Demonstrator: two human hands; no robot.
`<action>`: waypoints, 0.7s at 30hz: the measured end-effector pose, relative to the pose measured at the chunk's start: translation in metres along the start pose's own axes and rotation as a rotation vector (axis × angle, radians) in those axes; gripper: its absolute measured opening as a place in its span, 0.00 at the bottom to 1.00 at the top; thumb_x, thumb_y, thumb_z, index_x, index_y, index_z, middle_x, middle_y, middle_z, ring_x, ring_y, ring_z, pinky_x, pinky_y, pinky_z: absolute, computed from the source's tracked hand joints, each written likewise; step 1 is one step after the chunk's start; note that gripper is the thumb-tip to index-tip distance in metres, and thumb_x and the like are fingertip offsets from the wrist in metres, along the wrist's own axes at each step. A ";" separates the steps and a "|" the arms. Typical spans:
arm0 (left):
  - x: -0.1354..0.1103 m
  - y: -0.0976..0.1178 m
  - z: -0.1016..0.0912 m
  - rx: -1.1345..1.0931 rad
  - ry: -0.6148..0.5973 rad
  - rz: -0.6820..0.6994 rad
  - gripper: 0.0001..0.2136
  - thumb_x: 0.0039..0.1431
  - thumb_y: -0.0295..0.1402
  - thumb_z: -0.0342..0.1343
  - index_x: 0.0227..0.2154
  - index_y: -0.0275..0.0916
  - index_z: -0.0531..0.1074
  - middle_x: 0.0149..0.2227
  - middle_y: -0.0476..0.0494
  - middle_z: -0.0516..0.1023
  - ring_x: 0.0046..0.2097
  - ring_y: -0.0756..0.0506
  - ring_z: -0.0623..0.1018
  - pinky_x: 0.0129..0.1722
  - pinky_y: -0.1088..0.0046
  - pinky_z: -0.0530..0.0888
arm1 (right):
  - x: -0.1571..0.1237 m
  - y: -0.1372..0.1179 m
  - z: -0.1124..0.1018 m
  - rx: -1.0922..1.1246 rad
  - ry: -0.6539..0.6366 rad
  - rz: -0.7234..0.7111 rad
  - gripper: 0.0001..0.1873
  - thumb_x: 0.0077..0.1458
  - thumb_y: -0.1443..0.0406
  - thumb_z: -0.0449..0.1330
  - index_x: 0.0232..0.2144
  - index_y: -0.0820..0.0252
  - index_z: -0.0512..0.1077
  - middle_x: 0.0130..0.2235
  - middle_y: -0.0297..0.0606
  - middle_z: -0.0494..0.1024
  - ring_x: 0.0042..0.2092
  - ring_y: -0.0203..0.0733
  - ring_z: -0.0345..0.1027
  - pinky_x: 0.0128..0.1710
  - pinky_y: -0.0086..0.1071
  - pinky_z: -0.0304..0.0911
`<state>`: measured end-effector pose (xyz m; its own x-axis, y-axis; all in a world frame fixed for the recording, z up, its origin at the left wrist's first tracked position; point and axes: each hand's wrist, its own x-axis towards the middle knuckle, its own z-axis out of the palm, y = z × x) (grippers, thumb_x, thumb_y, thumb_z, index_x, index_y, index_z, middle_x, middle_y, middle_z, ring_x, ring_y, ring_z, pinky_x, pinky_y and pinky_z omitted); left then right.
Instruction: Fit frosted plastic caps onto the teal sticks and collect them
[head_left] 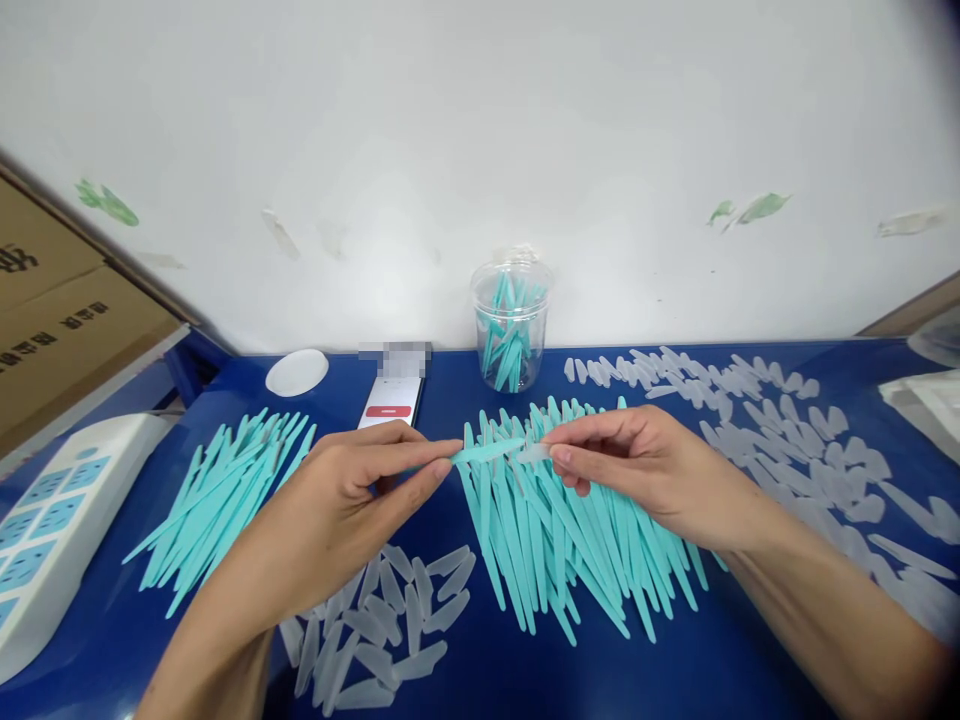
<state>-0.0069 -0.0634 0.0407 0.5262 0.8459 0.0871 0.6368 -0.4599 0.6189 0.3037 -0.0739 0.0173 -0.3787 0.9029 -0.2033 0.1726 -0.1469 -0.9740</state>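
Note:
My left hand pinches a slim turquoise stick, which looks like an eyebrow razor, between thumb and fingers. In my right hand a small frosted cap is pinched. The razor's tip and the cap meet or overlap in front of me; how far one is inside the other I cannot tell. Directly below both hands lies a large pile of turquoise razors. Loose frosted caps are scattered beneath my left forearm, and more frosted caps spread out past my right wrist.
A clear plastic tub with turquoise razors stands against the wall. Left of it are a phone and a white round lid. Another razor pile lies near a white power strip. Cardboard boxes are at far left.

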 end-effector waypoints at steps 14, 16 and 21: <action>0.005 0.015 0.017 0.028 0.044 0.152 0.14 0.74 0.31 0.58 0.54 0.55 0.83 0.38 0.52 0.78 0.32 0.53 0.74 0.30 0.73 0.68 | 0.004 0.003 0.008 0.010 -0.049 0.030 0.15 0.62 0.52 0.70 0.44 0.55 0.86 0.31 0.35 0.78 0.34 0.38 0.68 0.37 0.36 0.65; 0.006 0.018 0.022 0.031 0.041 0.147 0.14 0.74 0.31 0.58 0.54 0.54 0.83 0.38 0.52 0.79 0.32 0.53 0.74 0.30 0.73 0.67 | 0.006 0.002 0.012 -0.004 -0.051 0.052 0.17 0.61 0.51 0.70 0.44 0.56 0.86 0.30 0.35 0.77 0.33 0.38 0.67 0.36 0.36 0.64; 0.006 0.018 0.024 0.026 0.046 0.114 0.12 0.74 0.34 0.58 0.52 0.54 0.84 0.38 0.51 0.82 0.32 0.52 0.76 0.29 0.73 0.70 | 0.003 -0.002 0.017 -0.024 -0.045 0.034 0.16 0.62 0.51 0.69 0.43 0.54 0.87 0.29 0.33 0.77 0.33 0.36 0.67 0.35 0.34 0.65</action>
<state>0.0215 -0.0727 0.0343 0.5699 0.7989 0.1923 0.5891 -0.5604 0.5822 0.2870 -0.0773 0.0170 -0.4123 0.8785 -0.2413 0.2079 -0.1672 -0.9638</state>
